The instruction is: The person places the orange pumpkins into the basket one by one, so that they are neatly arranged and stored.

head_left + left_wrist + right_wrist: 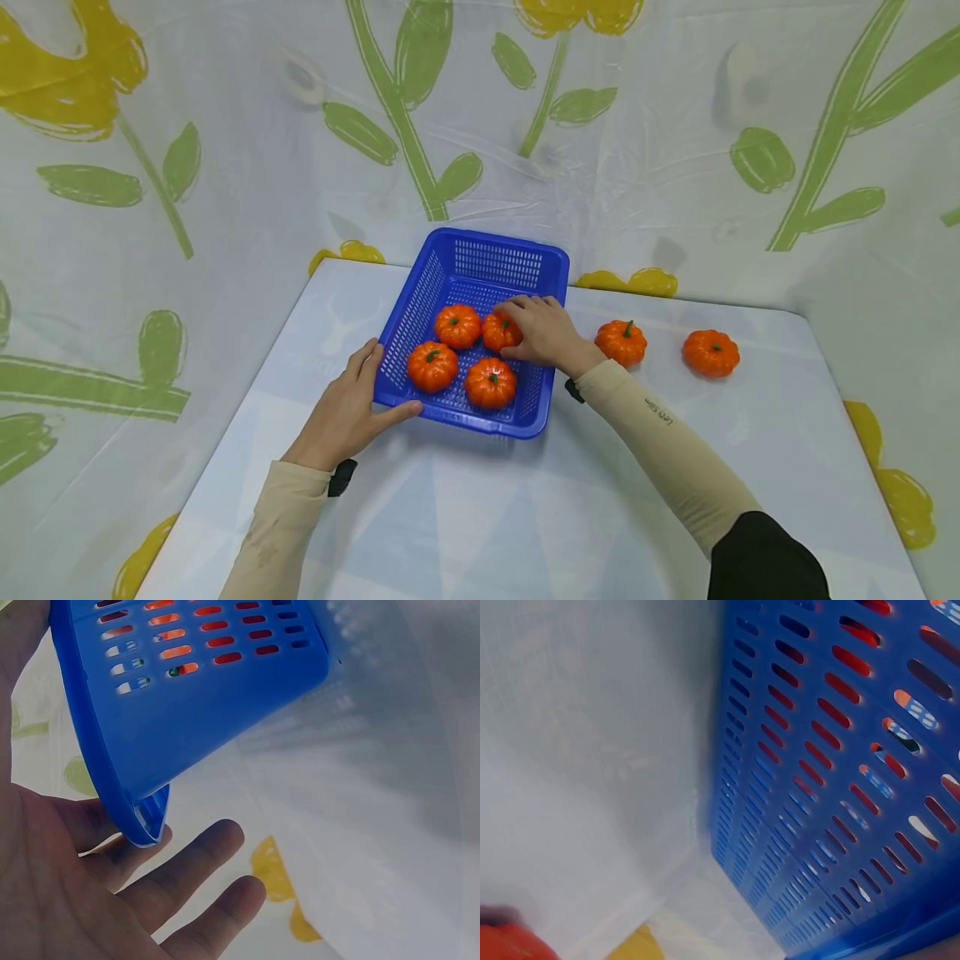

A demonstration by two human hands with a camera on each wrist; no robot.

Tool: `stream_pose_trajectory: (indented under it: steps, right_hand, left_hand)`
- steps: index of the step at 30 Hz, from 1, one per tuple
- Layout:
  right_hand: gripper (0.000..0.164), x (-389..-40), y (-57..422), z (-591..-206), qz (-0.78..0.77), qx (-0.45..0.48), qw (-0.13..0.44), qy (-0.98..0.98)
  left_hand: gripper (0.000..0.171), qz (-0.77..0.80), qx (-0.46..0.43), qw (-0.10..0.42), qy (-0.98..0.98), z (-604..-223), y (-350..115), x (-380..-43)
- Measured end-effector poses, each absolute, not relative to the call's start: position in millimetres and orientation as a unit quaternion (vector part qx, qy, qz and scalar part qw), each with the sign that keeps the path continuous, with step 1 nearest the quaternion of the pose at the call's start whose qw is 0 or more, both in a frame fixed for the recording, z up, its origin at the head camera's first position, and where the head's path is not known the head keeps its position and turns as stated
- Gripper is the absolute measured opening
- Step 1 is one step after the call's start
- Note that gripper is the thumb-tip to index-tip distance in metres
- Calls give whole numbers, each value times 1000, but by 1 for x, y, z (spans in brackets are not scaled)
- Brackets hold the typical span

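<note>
Inside the blue basket (497, 263), towards three o'clock, a pumpkin (497, 335), partly hidden, was grasped by the right hand (549, 332); at eight o'clock, the basket was touched by the left hand (349, 412), fingers extended.

Before me, a basket (480, 423) stands near the bench's (465, 500) far edge, four pumpkins (432, 367) inside; two others (711, 353) lie right.

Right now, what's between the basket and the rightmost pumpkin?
In the head view: another pumpkin on the table, plus the right wrist nearer the basket.
</note>
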State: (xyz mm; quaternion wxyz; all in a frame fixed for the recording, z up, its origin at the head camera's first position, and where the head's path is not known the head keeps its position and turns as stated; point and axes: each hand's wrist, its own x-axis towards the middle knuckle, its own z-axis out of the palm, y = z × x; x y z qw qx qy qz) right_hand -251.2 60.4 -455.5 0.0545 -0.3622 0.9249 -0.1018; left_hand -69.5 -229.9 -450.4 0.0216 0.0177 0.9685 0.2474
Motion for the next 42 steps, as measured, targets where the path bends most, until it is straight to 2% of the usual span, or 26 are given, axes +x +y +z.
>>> stream_pose_trajectory:
  steps: [13,25,37,42]
  right_hand:
    - [62,-246,71,-468,-277,-360,-8,891]
    - [54,-215,109,-441,-415,-260,-50,870]
    - [62,-209,174,-454,-407,-164,-136,888]
    - [73,-207,207,-464,-410,-101,-124,898]
  left_hand:
    - [120,252,13,27,967,-454,-230,-66]
    - [119,253,16,18,967,-450,-232,-67]
    - [118,261,20,15,965,-450,-231,-68]
    - [119,257,20,19,966,-450,-230,-68]
